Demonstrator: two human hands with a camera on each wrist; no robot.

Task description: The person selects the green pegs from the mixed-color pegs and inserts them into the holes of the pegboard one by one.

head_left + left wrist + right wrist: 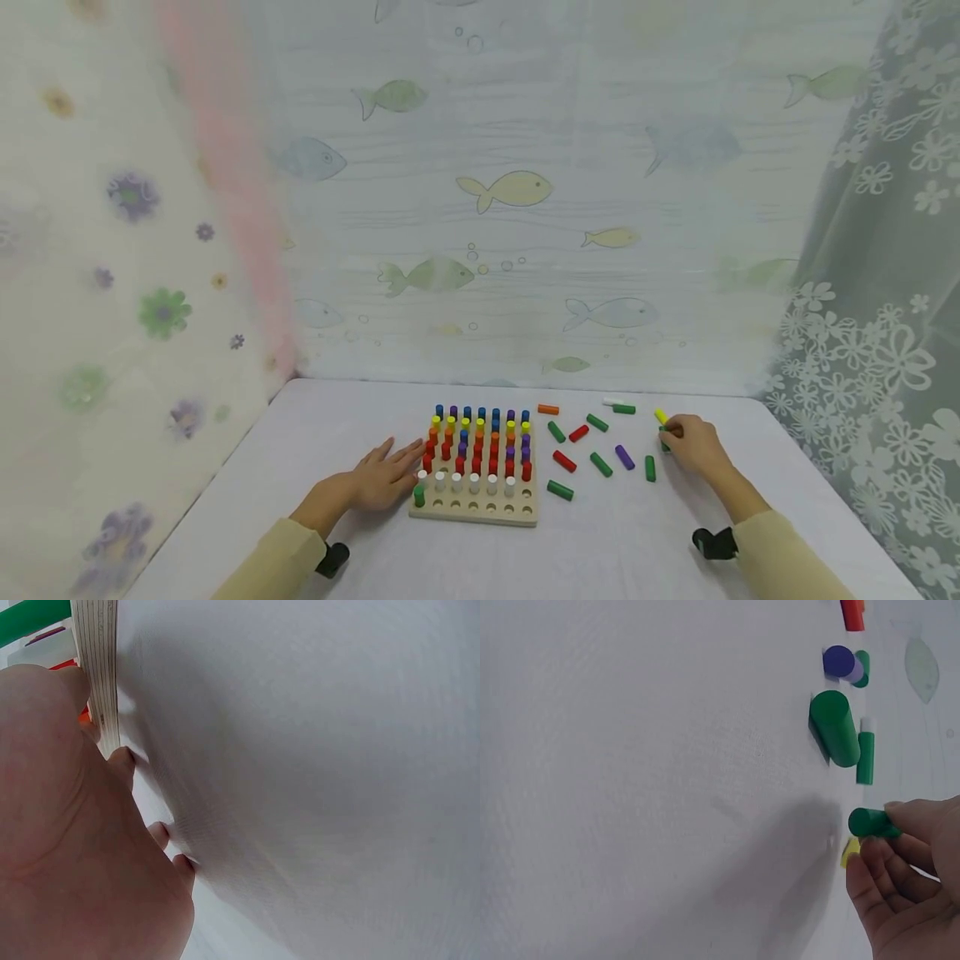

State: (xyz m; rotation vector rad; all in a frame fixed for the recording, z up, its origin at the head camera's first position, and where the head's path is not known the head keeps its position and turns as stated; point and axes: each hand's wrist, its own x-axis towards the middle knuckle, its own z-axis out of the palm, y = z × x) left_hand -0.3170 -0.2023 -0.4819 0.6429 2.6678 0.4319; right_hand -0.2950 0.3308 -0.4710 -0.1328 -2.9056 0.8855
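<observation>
A green peg [868, 823] is pinched between the thumb and fingers of my right hand [697, 450], low over the cloth at the right. A yellow peg [661, 415] lies just beyond those fingers. My left hand [382, 479] rests palm down with fingers spread, fingertips right at the left side of the wooden pegboard [474, 518]. Rows of blue, purple, yellow, orange, red and white pegs stand upright in the board. One green peg [419, 497] stands in its front left corner, with bare round holes along the rest of that row.
Loose pegs lie between board and right hand: several green, such as a green peg [650, 468] near that hand, a purple peg [625, 457], red pegs, an orange peg [548, 409] and a white peg [613, 402]. A fish-print curtain [510, 333] hangs behind the white-covered table [600, 550].
</observation>
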